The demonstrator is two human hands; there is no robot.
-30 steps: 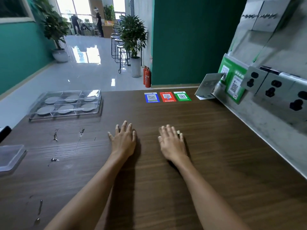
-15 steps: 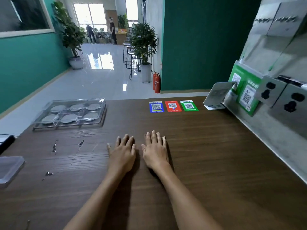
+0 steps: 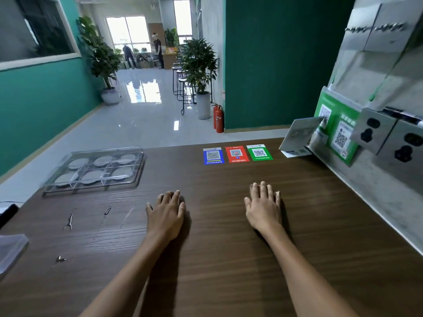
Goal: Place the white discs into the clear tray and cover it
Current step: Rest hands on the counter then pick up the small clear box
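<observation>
A clear tray [image 3: 137, 170] with a clear lid over it sits at the far left of the brown table [image 3: 229, 259]. Several white discs [image 3: 92, 176] lie in its compartments, one to each. My left hand [image 3: 166, 213] rests flat on the table near the middle, palm down, fingers straight, well right of the tray. My right hand [image 3: 263, 207] lies flat the same way, a hand's width further right. Neither hand holds anything.
Blue, red and green QR cards [image 3: 237, 154] lie at the table's far edge. A grey wall with sockets [image 3: 389, 143] and a green sign runs along the right. A clear plastic piece [image 3: 9, 250] sits at the left edge. Small scraps [image 3: 69, 221] dot the table.
My hands lay close together half a second ago and now lie apart again, the right one moved right. The camera has tilted up a little.
</observation>
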